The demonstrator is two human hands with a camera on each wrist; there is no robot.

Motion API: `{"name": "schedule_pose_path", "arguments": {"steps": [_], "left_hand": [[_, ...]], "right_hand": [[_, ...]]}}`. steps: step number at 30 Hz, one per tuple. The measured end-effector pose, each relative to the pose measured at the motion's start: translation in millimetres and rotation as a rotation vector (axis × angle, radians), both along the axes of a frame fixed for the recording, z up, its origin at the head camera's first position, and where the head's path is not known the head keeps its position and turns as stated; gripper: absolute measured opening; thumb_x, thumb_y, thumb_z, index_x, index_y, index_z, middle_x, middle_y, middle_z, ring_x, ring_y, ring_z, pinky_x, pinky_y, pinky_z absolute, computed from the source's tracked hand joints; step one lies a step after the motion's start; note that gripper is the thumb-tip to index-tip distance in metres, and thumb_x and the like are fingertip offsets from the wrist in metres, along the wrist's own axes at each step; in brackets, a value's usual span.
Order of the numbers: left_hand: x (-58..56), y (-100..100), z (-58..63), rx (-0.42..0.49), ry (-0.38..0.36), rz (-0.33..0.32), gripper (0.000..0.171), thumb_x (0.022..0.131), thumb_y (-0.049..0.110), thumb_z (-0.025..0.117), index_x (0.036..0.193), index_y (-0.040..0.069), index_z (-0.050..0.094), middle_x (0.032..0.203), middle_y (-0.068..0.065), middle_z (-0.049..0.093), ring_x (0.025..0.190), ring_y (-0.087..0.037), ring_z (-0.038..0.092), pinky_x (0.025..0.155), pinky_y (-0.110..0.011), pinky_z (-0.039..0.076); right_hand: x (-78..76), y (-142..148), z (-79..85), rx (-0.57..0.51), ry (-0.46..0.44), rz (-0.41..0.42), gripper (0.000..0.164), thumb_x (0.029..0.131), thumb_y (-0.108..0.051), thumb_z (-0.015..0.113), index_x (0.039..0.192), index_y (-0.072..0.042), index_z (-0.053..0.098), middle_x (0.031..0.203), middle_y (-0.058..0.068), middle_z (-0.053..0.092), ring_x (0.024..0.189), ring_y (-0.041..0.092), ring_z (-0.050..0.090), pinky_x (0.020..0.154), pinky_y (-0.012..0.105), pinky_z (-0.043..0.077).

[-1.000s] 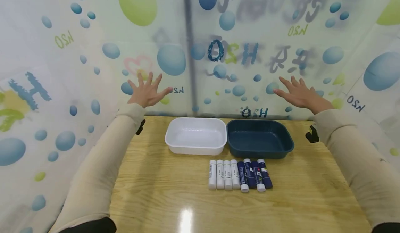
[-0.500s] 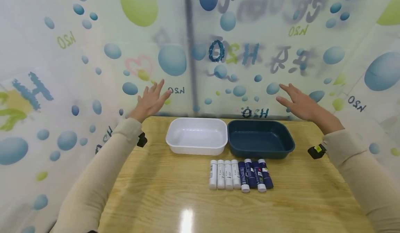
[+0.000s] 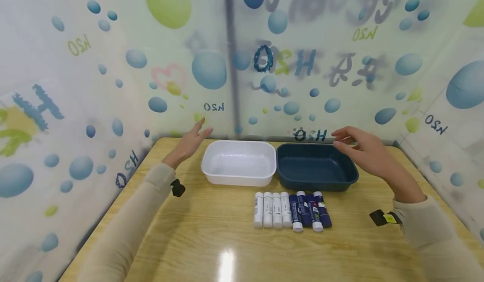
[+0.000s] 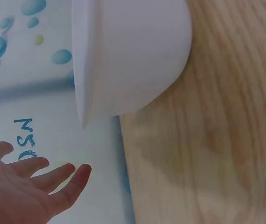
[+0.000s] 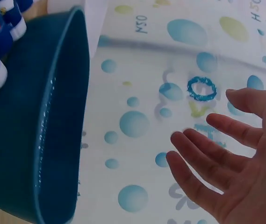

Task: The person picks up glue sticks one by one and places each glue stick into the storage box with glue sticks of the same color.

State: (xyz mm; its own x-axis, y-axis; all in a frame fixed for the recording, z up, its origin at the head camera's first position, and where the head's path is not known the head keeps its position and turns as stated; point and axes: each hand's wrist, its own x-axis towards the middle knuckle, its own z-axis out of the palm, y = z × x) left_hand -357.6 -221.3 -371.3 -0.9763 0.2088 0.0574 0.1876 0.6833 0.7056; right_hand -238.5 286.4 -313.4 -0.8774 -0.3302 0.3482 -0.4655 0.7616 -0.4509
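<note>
My left hand (image 3: 189, 144), fingers spread and holding nothing, is in the air just left of the white tray (image 3: 239, 180). In the left wrist view the tray's outer wall (image 4: 137, 51) rises beyond the fingers. My right hand (image 3: 361, 151) hovers at the right end of the dark blue tray (image 3: 315, 185), overlapping its rim in the head view; its fingers are loosely bent around nothing. In front of the trays lie several white glue sticks (image 3: 267, 210) and several navy glue sticks with white ends (image 3: 313, 210), side by side in one row.
The two trays stand side by side at the back of the wooden table (image 3: 211, 248). A curtain (image 3: 170, 63) printed with bubbles and letters hangs behind the table and along both sides. A black wrist camera (image 3: 177, 187) sits below each sleeve cuff.
Both hands have come down from in front of the curtain toward the trays. The right fingers have bent more. Trays and glue sticks have stayed in place.
</note>
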Motion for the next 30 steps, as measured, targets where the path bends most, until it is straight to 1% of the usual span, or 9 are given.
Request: {"name": "schedule_pose_path", "arguments": {"steps": [2, 5, 6, 9, 12, 14, 17, 23, 30], "left_hand": [[3.4, 4, -10.7, 0.015, -0.029, 0.007, 0.093, 0.098, 0.078, 0.032, 0.168, 0.024, 0.002, 0.172, -0.020, 0.018, 0.152, -0.047, 0.031, 0.121, -0.065, 0.027], [9.4, 9, -22.3, 0.053, -0.058, 0.028, 0.093, 0.099, 0.074, 0.040, 0.168, 0.025, 0.004, 0.171, -0.021, 0.021, 0.149, -0.047, 0.038, 0.118, -0.063, 0.034], [11.5, 11, -24.9, 0.066, -0.067, 0.037, 0.092, 0.099, 0.071, 0.044, 0.168, 0.024, 0.005, 0.170, -0.022, 0.023, 0.147, -0.047, 0.040, 0.117, -0.062, 0.037], [16.8, 14, -31.9, 0.119, -0.092, 0.068, 0.090, 0.100, 0.062, 0.052, 0.168, 0.020, 0.011, 0.168, -0.023, 0.029, 0.148, -0.047, 0.039, 0.119, -0.061, 0.035], [19.8, 15, -38.1, 0.219, -0.156, 0.117, 0.085, 0.101, 0.054, 0.055, 0.167, 0.017, 0.016, 0.166, -0.021, 0.033, 0.151, -0.043, 0.036, 0.121, -0.058, 0.033], [21.0, 16, -42.8, 0.287, -0.186, 0.146, 0.082, 0.102, 0.050, 0.056, 0.166, 0.016, 0.019, 0.166, -0.021, 0.034, 0.152, -0.040, 0.034, 0.122, -0.057, 0.032], [22.9, 16, -48.5, 0.342, -0.222, 0.178, 0.078, 0.103, 0.047, 0.056, 0.166, 0.016, 0.020, 0.167, -0.020, 0.032, 0.153, -0.038, 0.032, 0.123, -0.055, 0.031], [29.0, 18, -62.0, 0.365, -0.253, 0.194, 0.076, 0.104, 0.043, 0.056, 0.166, 0.016, 0.022, 0.168, -0.021, 0.028, 0.153, -0.038, 0.032, 0.124, -0.054, 0.031], [34.6, 19, -73.3, 0.380, -0.218, 0.136, 0.080, 0.104, 0.034, 0.057, 0.168, 0.017, 0.011, 0.168, -0.026, 0.025, 0.152, -0.039, 0.034, 0.121, -0.054, 0.034]], "right_hand": [[7.9, -3, -5.5, 0.017, -0.011, 0.012, 0.034, 0.107, -0.028, 0.056, 0.134, -0.008, 0.061, 0.112, 0.011, 0.074, 0.100, 0.027, 0.070, 0.080, 0.045, 0.058], [16.5, -5, -16.4, 0.042, -0.062, 0.051, 0.029, 0.107, -0.027, 0.057, 0.129, -0.010, 0.063, 0.097, 0.003, 0.076, 0.082, 0.013, 0.070, 0.070, 0.031, 0.056], [18.9, -5, -20.1, 0.042, -0.091, 0.073, 0.027, 0.107, -0.027, 0.057, 0.127, -0.010, 0.063, 0.094, 0.001, 0.075, 0.078, 0.009, 0.069, 0.067, 0.028, 0.055], [24.7, -3, -32.6, 0.028, -0.214, 0.137, 0.026, 0.107, -0.026, 0.056, 0.124, -0.008, 0.064, 0.090, -0.002, 0.073, 0.073, 0.003, 0.065, 0.064, 0.027, 0.056], [27.1, 1, -46.7, 0.004, -0.369, 0.214, 0.029, 0.108, -0.026, 0.054, 0.126, -0.004, 0.063, 0.087, -0.001, 0.071, 0.073, 0.007, 0.064, 0.063, 0.029, 0.056], [27.2, 4, -55.8, -0.012, -0.469, 0.241, 0.033, 0.109, -0.028, 0.053, 0.128, -0.003, 0.062, 0.088, 0.002, 0.071, 0.073, 0.011, 0.065, 0.063, 0.031, 0.057], [26.7, 6, -66.8, -0.017, -0.553, 0.256, 0.034, 0.109, -0.029, 0.053, 0.128, -0.003, 0.062, 0.089, 0.006, 0.071, 0.073, 0.018, 0.066, 0.062, 0.032, 0.057], [24.7, 5, -78.0, 0.007, -0.630, 0.232, 0.037, 0.107, -0.032, 0.056, 0.127, -0.002, 0.063, 0.088, 0.006, 0.072, 0.072, 0.022, 0.067, 0.059, 0.032, 0.058], [21.2, 0, -88.6, 0.015, -0.691, 0.200, 0.038, 0.105, -0.034, 0.059, 0.125, -0.002, 0.064, 0.087, 0.005, 0.069, 0.071, 0.021, 0.066, 0.058, 0.033, 0.057]]}}
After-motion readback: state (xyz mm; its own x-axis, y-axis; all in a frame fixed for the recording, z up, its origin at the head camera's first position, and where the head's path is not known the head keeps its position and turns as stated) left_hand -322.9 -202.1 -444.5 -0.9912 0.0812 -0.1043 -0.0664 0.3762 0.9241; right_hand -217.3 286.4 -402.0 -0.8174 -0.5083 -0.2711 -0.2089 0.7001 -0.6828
